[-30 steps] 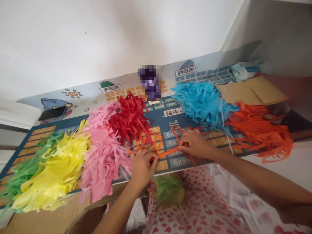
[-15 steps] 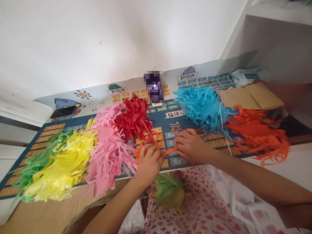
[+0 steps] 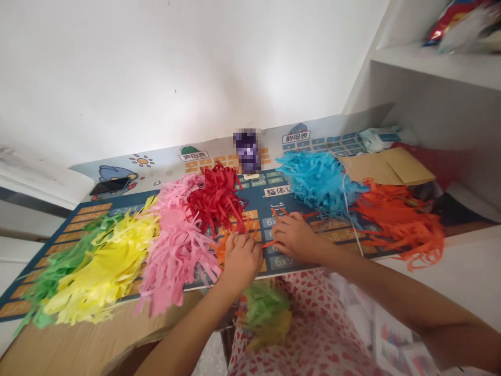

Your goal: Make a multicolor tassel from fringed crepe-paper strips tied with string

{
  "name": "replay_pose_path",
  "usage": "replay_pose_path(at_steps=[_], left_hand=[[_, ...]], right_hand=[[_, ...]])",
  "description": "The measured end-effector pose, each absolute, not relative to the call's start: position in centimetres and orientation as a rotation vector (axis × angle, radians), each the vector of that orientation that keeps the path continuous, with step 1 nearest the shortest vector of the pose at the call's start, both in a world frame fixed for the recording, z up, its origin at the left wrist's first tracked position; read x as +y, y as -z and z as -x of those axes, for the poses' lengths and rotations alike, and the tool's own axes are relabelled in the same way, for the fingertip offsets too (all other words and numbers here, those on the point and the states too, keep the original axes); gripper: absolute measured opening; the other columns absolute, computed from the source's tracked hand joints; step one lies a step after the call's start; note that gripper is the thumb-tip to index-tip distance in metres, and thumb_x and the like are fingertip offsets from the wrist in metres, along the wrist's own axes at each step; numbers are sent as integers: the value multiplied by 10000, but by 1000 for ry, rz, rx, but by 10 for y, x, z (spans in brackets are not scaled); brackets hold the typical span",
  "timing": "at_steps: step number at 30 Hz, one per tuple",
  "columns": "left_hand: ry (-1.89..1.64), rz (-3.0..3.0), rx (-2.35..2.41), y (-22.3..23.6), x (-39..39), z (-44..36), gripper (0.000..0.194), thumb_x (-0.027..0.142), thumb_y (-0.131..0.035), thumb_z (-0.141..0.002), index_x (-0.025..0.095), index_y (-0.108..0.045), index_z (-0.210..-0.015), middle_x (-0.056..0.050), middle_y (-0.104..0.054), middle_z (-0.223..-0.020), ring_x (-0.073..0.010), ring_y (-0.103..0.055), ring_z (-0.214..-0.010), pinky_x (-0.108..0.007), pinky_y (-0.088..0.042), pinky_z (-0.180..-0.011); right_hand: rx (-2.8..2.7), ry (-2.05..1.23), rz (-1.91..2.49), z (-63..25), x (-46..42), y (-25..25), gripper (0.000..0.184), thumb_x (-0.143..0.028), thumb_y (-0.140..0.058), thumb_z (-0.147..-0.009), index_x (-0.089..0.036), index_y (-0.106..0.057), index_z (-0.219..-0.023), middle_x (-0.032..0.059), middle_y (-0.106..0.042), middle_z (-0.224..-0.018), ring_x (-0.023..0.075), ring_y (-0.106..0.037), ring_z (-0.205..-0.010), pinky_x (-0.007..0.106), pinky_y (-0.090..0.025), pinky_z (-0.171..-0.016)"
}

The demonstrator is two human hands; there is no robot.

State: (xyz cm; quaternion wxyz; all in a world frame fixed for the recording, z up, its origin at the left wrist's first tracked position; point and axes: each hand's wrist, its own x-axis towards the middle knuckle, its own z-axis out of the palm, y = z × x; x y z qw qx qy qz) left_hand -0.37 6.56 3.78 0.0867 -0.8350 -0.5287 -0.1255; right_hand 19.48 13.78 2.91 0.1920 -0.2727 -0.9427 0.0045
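- Orange paper strip (image 3: 267,244): spans the gap between the hands, over the printed mat (image 3: 97,209).
- Right hand (image 3: 295,239): fingertips together, pinching the strip.
- Left hand (image 3: 240,262): fingers curled together over the strip's other end; can't tell if clamped.
- Strip looks light, soft, floppy and easy to tear. Best held flat between fingertips, close to the end.
- Loose orange strips (image 3: 225,250) lie under the left hand.
- Nearby: red pile (image 3: 215,199), blue pile (image 3: 319,183), pink pile (image 3: 176,250).

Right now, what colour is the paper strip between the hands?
The paper strip is orange, best in the head view.
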Motion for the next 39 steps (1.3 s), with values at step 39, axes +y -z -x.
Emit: replay_pose_path(at_steps=[39], left_hand=[[357, 2617, -1734, -43, 59, 13, 282, 174, -622, -857, 345, -689, -1071, -17, -708, -1032, -272, -551, -1037, -512, -286, -967]], right_hand=[[-2747, -372, 1083, -204, 148, -42, 48, -189, -700, -805, -221, -678, -833, 37, -677, -962, 230, -510, -979, 381, -263, -798]])
